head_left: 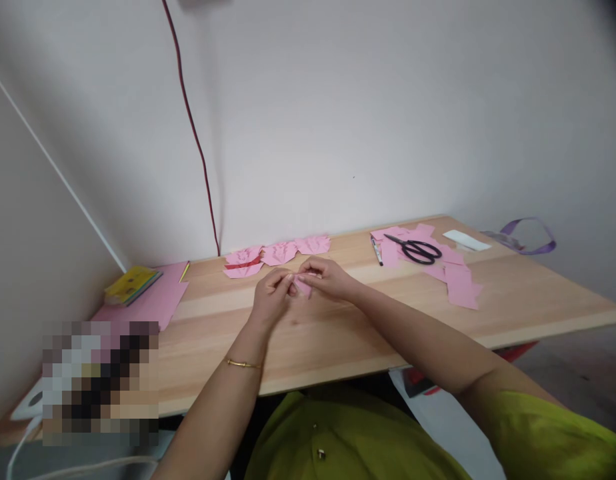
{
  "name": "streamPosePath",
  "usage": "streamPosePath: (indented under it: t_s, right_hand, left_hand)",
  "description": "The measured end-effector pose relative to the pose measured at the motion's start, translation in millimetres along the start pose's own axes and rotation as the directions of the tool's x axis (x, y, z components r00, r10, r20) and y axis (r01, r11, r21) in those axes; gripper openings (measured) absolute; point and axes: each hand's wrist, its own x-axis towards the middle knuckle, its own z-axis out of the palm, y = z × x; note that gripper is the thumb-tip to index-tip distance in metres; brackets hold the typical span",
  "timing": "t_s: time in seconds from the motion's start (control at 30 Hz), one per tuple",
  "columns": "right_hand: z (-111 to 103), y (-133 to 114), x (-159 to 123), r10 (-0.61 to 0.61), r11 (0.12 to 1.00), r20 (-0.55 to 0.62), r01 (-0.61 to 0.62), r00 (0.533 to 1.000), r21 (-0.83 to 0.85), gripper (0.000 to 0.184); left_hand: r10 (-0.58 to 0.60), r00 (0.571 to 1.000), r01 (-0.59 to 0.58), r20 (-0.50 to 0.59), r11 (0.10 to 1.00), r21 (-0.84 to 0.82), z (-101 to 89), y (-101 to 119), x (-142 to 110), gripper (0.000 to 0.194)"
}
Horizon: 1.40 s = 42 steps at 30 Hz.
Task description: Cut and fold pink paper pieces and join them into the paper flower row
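Observation:
Over the middle of the wooden table [333, 340], both my hands pinch one small piece of pink paper [303, 285]. My left hand [273, 293] grips its left side between thumb and fingers. On its upper right side, my right hand [328, 279] has its thumb and fingertips closed. Part of the paper is covered by my fingers, so its exact folds cannot be made out. Just beyond my hands, several cut pink paper pieces [281, 253] with raised folds lie in a row near the wall, a red strip [243, 263] among them.
Black-handled scissors [421, 252] and a pen [377, 251] rest on pink paper scraps [461, 287] at right. Near them are a white strip [467, 240] and a purple ribbon loop [531, 250]. At left, a yellow booklet [133, 285] and a pencil [185, 271] lie by pink sheets [171, 293].

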Motion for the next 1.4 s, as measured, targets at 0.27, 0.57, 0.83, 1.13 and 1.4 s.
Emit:
streamPosePath:
  t_s: [0.27,0.57,0.83,1.13,1.4]
  right_hand:
    - [-1,0,1,0.006,0.995,0.014,-0.005,1.000,-0.104,0.018]
    - [-3,2,4,-0.038,0.978,-0.021,0.033,0.999,-0.204,0.018]
    - [-4,3,1,-0.019,0.991,-0.048,0.013,0.999,-0.135,0.022]
    - [-9,4,2,-0.108,0.985,-0.067,0.097,0.992,-0.140,0.017]
    - [-9,4,1,-0.045,0.998,-0.054,0.042,0.998,-0.055,0.018]
  left_hand:
    - [-0.106,0.991,0.098,-0.075,0.989,-0.109,2.3,-7,1,0.026]
    - [-0.287,0.956,0.242,-0.063,0.892,-0.383,9.7,-4,2,0.035]
    - [-0.210,0.975,0.167,-0.070,0.906,-0.389,5.7,-11,4,0.032]
    - [-0.146,0.987,0.114,-0.073,0.936,-0.332,3.1,-4,3,0.027]
    - [-0.120,0.992,0.105,-0.036,0.957,-0.270,2.0,-7,1,0.028]
